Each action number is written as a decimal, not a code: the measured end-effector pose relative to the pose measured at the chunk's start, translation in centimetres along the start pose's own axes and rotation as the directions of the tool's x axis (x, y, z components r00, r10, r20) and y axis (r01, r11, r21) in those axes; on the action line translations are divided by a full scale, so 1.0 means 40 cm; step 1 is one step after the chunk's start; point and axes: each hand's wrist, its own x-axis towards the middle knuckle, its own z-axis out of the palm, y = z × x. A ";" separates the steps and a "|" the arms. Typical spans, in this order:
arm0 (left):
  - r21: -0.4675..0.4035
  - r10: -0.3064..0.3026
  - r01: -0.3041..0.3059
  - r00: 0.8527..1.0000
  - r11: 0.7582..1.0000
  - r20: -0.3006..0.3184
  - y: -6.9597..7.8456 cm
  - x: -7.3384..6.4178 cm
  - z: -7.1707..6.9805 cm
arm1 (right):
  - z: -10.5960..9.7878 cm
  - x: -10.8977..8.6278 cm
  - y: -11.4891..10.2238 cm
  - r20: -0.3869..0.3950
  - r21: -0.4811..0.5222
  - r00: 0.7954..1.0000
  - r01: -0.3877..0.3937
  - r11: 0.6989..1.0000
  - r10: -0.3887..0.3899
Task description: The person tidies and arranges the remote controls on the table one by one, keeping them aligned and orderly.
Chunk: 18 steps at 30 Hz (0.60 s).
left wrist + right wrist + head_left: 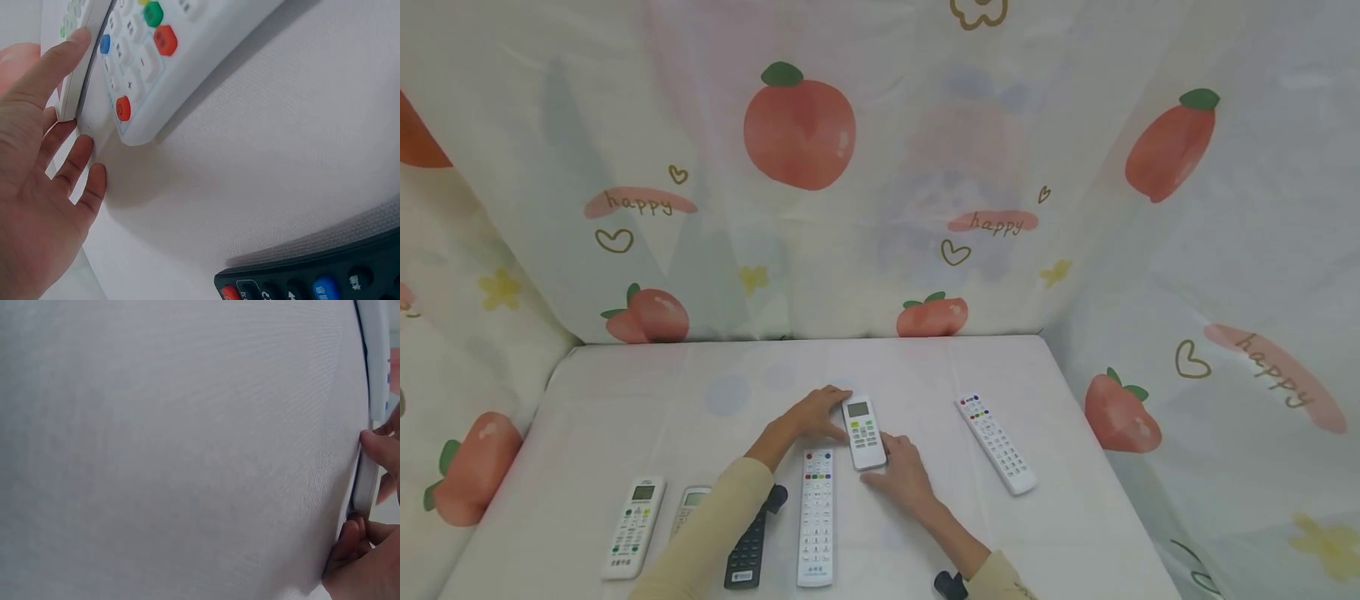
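Note:
Between my two hands is a short white air-conditioner remote control (864, 433) with a small grey screen, its keys facing up. My left hand (812, 417) holds it by the left side and far end; in the left wrist view the thumb (62, 59) presses on its edge. My right hand (906, 477) grips its near right corner, fingers along the side and thumb at the near end. In the right wrist view, the remote's pale edge (367, 481) shows between thumb and fingers. Just nearer lies a long white remote (816, 521) with coloured keys.
Another long white remote (996, 444) lies slanted at the right. On the left are a white screen remote (634, 527), a greyish remote (694, 498) mostly hidden by my left sleeve (715, 525), and a black remote (747, 554). Printed cloth walls (850, 250) surround the white table (647, 400).

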 end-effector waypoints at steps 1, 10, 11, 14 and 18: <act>0.001 0.001 -0.001 1.000 1.000 -0.003 0.001 0.000 0.000 | 0.000 0.000 0.001 -0.006 0.010 1.000 0.004 1.000 -0.004; 0.023 0.035 -0.036 0.999 0.999 0.012 0.021 0.001 -0.006 | -0.004 -0.011 0.013 -0.016 0.083 1.000 0.009 0.997 -0.007; 0.029 0.041 -0.041 0.999 0.999 0.016 0.023 0.001 -0.007 | -0.006 -0.014 0.014 -0.018 0.088 1.000 0.014 0.996 -0.012; 0.043 0.067 -0.068 0.997 0.997 0.024 0.030 0.003 -0.007 | -0.014 -0.023 0.015 -0.016 0.094 1.000 0.025 0.995 -0.024; 0.065 0.087 -0.091 0.995 0.994 0.051 0.038 0.008 -0.005 | -0.024 -0.040 0.015 -0.013 0.094 1.000 0.023 0.995 -0.022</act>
